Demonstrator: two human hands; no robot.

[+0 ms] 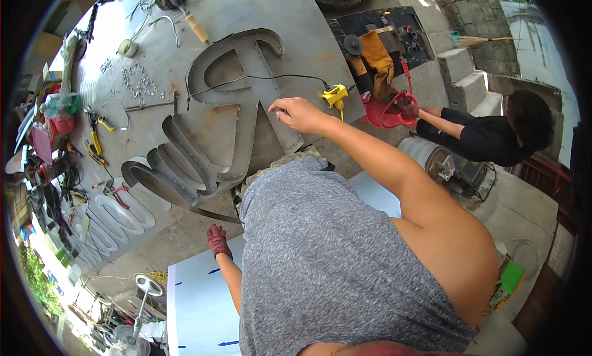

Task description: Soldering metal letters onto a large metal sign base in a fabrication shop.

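Observation:
A large grey sheet-metal letter form (252, 113) with raised strip edges lies on a metal-topped table (320, 32). My bare right hand (300, 116) is over the letter's right-hand stroke, fingers bent together around something small and dark that I cannot make out. A yellow corded device (335, 96) lies just right of that hand, and a black cable runs across the letter. My left hand (218, 241), in a red and dark knitted glove, hangs low beside the table's near edge, below the letter's curved strip. Its fingers look loosely apart, with nothing seen in them.
Pliers (94, 143), small metal bits (140, 85) and a wooden-handled tool (196, 27) lie on the table. Cut metal lettering (120, 223) is at the left. A person in black (502, 128) holds a red plastic item (385, 109) at the right, near an angle grinder (354, 51) and steps.

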